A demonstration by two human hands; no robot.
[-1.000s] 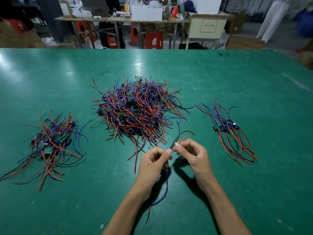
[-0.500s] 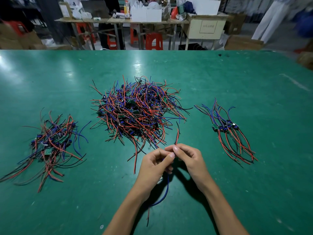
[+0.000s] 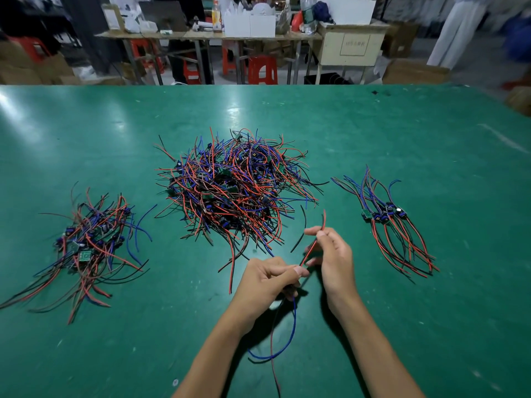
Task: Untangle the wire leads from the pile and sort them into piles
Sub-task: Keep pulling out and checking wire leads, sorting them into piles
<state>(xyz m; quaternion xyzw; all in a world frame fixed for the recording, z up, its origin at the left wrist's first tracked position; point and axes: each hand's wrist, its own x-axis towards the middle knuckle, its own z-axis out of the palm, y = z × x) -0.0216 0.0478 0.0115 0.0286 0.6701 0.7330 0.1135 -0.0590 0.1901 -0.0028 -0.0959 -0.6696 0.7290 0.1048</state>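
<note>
In front of the big tangle, one wire lead is held above the green table: the left hand pinches its middle, the right hand pinches its red strand, hands close together. Three piles lie around it: the central tangled pile, a left pile, and a tidy right pile.

Left hand and right hand: bare. Both forearms bare, with no sleeves, gloves or jewellery visible.
</note>
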